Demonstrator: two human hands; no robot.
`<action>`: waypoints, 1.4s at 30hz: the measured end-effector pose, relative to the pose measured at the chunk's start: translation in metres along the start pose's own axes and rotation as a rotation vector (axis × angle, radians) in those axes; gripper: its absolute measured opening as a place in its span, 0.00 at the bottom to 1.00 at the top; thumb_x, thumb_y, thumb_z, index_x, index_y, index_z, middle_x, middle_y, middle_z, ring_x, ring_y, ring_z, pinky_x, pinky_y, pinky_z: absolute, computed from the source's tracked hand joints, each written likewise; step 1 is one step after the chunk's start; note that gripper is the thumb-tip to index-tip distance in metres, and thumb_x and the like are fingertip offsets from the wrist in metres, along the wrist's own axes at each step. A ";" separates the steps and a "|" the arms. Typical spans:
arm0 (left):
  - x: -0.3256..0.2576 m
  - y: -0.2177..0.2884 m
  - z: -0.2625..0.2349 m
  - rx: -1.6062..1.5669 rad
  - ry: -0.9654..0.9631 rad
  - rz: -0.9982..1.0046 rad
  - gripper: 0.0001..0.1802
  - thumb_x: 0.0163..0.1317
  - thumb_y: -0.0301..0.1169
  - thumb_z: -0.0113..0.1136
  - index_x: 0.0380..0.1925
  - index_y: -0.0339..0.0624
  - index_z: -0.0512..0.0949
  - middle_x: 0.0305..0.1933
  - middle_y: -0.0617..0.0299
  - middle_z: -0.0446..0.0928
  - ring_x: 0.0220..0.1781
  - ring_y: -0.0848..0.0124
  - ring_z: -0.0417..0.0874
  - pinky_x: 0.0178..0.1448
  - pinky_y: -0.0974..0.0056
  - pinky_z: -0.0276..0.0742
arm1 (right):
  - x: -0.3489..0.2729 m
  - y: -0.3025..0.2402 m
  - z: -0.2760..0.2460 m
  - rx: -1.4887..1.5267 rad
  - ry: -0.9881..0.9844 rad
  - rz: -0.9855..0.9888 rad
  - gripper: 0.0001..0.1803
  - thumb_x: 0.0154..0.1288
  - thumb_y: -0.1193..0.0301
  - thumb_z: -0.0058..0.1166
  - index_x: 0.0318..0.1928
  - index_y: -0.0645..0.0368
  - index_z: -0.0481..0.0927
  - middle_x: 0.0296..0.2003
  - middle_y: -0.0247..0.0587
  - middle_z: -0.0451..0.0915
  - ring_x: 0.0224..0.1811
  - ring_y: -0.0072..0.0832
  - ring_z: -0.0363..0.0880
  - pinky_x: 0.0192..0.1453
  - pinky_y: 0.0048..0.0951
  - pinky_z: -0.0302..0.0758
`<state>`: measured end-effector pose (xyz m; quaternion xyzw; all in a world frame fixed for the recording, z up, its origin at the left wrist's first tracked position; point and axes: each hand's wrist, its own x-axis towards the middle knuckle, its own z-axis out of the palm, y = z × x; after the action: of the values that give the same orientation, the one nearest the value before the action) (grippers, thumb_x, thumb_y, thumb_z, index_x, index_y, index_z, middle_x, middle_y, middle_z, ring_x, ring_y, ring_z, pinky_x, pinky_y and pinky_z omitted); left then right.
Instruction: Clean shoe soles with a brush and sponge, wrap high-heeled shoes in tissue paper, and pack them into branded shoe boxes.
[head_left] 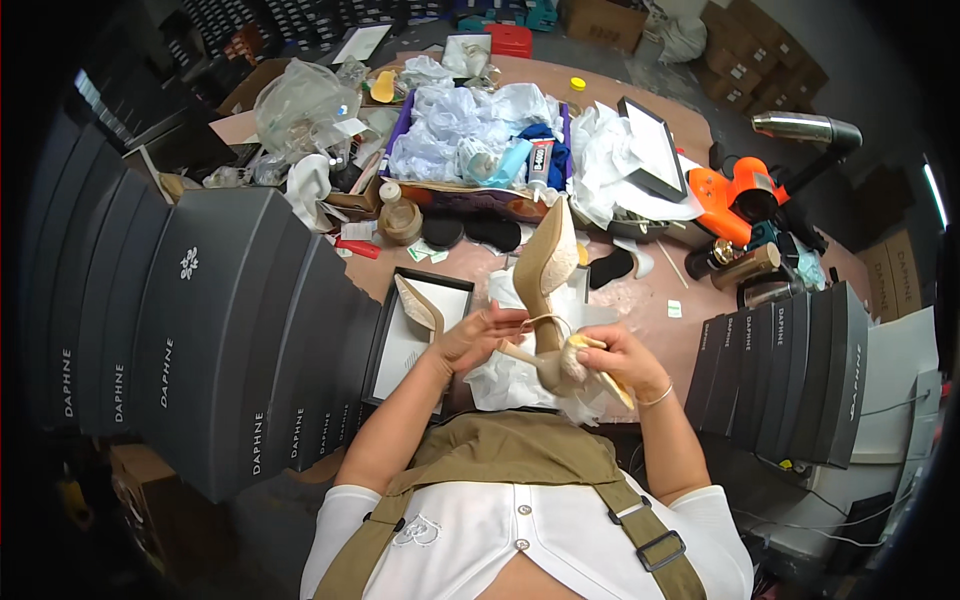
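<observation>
A beige, lace-covered high-heeled shoe [545,258] is held sole-up in front of me, its pointed toe away from me. My right hand [622,362] is closed round its back end, where some pale and yellow material [617,388] shows below the fingers. Beside the shoe's thin ankle strap, my left hand [482,336] has its fingers stretched out; whether they touch the strap I cannot tell. A matching shoe [421,305] lies in an open dark box [383,352] to the left. White tissue paper [490,392] spreads under the held shoe.
Dark shoe boxes are stacked at left [215,330] and right [775,365]. Beyond the shoe stands a purple-edged bin [388,158] of crumpled tissue with a glue tube [540,163]. A bottle [400,218], black pads [492,234] and an orange tool [735,196] lie around it.
</observation>
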<state>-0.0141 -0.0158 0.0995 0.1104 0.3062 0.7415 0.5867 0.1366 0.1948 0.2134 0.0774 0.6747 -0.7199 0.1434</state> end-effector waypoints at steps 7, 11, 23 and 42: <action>-0.029 0.023 0.070 0.138 0.073 0.187 0.24 0.62 0.36 0.60 0.53 0.32 0.67 0.33 0.60 0.77 0.37 0.69 0.83 0.39 0.68 0.80 | -0.004 0.032 0.024 0.099 -0.050 -0.115 0.10 0.63 0.71 0.57 0.39 0.67 0.79 0.46 0.36 0.75 0.38 0.18 0.72 0.41 0.22 0.70; -0.061 0.015 0.062 0.343 0.079 0.103 0.19 0.60 0.28 0.63 0.50 0.38 0.70 0.37 0.61 0.77 0.31 0.70 0.82 0.34 0.67 0.79 | -0.016 0.005 0.014 -0.430 0.488 -0.418 0.13 0.58 0.77 0.56 0.45 0.62 0.77 0.41 0.41 0.75 0.39 0.27 0.75 0.43 0.26 0.72; -0.073 -0.008 0.094 0.439 0.149 -0.160 0.04 0.62 0.27 0.56 0.33 0.37 0.77 0.27 0.61 0.77 0.24 0.78 0.74 0.28 0.72 0.71 | 0.030 -0.005 0.061 -0.947 0.182 -0.709 0.07 0.59 0.69 0.56 0.35 0.54 0.72 0.29 0.41 0.70 0.22 0.44 0.73 0.24 0.42 0.72; -0.066 -0.024 0.074 0.395 0.005 -0.179 0.13 0.58 0.24 0.56 0.43 0.33 0.73 0.30 0.59 0.79 0.22 0.77 0.74 0.27 0.71 0.72 | 0.043 0.014 0.032 -1.086 0.191 -0.581 0.11 0.61 0.65 0.52 0.43 0.50 0.72 0.30 0.39 0.72 0.27 0.40 0.77 0.26 0.39 0.75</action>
<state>0.0630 -0.0506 0.1566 0.1938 0.4556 0.6123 0.6164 0.1034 0.1577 0.1896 -0.1294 0.9478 -0.2737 -0.1004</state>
